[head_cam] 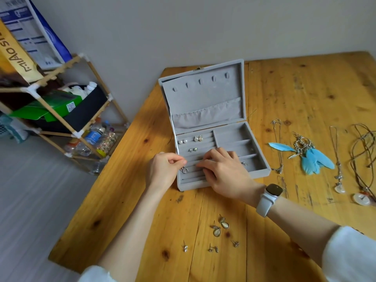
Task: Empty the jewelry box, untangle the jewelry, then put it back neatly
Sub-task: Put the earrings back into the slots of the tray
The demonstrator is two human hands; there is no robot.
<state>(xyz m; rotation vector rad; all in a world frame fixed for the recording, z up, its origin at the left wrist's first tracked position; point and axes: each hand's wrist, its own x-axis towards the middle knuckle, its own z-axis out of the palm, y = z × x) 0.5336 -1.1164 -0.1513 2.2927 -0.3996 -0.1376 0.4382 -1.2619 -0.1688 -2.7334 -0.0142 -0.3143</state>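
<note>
Presently, the grey velvet-lined jewelry box (205, 127) stands open at the table's centre, lid tilted back toward 12 o'clock. The left hand (162, 171), at the box's 9 o'clock corner, pinches a small silver ring-shaped earring (184, 169) between thumb and fingertips, just over the padded roll slots. The right hand (221, 171) lies across the slots, fingers extended and pressing on the velvet; it appears to hold nothing, though its underside is hidden.

Two pearl studs (182, 141), a sparkling pair (197, 138) and a smaller pair (192, 149) are already seated in the rolls. Loose on the pale wooden table (305, 88) at 6 o'clock: two oval drop earrings (220, 225) and three small studs (210, 248). At 3 o'clock: thin chain necklaces (277, 145), blue feather earrings (311, 157), and a brown cord necklace (364, 159).

Handling judgement: the earrings are light, hard and easily dropped. Take each by its decorative face, post pointing down, and press it into the soft slot. Chains are limp and re-tangle readily; lift at the clasp.
</note>
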